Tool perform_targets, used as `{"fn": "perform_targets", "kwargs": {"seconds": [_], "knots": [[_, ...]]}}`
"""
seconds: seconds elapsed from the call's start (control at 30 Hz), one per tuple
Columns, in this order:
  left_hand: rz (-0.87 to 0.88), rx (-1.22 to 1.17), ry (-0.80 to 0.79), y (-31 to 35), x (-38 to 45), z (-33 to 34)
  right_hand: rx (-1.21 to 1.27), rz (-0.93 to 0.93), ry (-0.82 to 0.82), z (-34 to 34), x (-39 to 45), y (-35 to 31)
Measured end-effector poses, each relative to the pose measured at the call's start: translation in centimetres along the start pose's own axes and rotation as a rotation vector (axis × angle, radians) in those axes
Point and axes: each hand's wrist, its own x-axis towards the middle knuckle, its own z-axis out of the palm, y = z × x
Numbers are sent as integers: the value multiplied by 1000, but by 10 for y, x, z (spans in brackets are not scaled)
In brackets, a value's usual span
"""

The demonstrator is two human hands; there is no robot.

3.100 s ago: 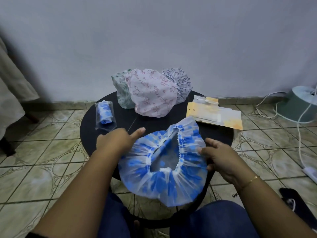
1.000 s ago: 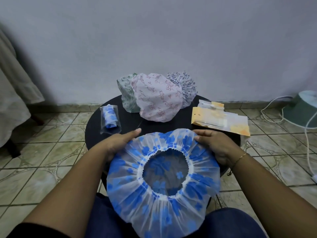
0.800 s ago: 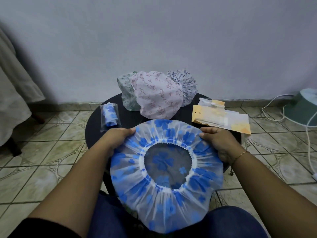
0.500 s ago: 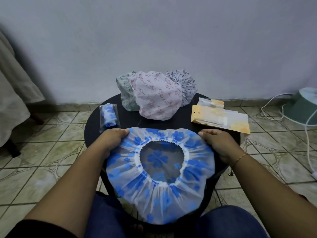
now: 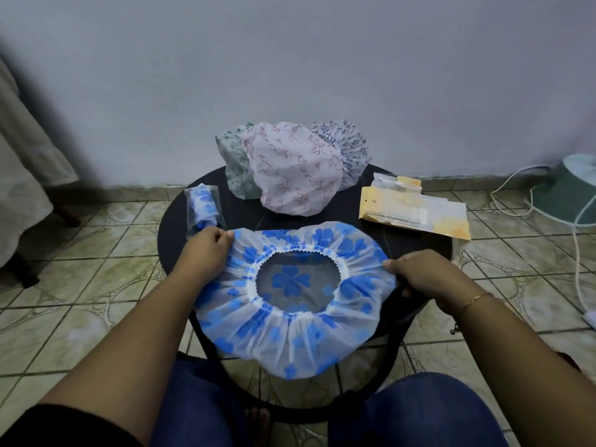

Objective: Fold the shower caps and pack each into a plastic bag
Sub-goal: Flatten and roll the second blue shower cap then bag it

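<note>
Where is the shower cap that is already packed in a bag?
The bagged cap lies at the left edge of the round table, just beyond the left hand and left of the pile of caps.

Shower cap in front: translucent white, bright blue flower print, white elastic rim. Packed cap in its clear bag: same blue-on-white. Pink cap: pale pink with reddish-brown dragonfly and vine print. Cap at left of the pile: pale green-white with dark green sprigs. Cap at right of the pile: white with small dark navy marks. Plastic bags: clear with yellow-orange patches. Table: black. Floor tiles: beige with green mottling and curved line pattern. Wall: plain pale grey-lilac. Trousers: dark blue. Bracelet: gold. Cable: white.
</note>
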Motion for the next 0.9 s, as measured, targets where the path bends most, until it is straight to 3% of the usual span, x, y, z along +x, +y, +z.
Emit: {"fn": "perform_targets", "kwargs": {"seconds": [0.17,0.33,0.47,0.57,0.7,0.9], "knots": [[-33,102,-33,-1,2,2,-40,-18,138,6,11,7],[-96,32,-72,-1,2,2,7,-19,205,8,3,6],[-130,-141,-130,2,-5,-2,62,98,-21,1,-24,-2],[-126,-280,-227,5,-9,-3,39,67,-152,6,-34,-4],[-167,-350,-229,3,-10,-8,46,-34,-23,12,-23,0],[-212,-128,-227,5,-13,-7,247,-42,70,11,-9,6]]}}
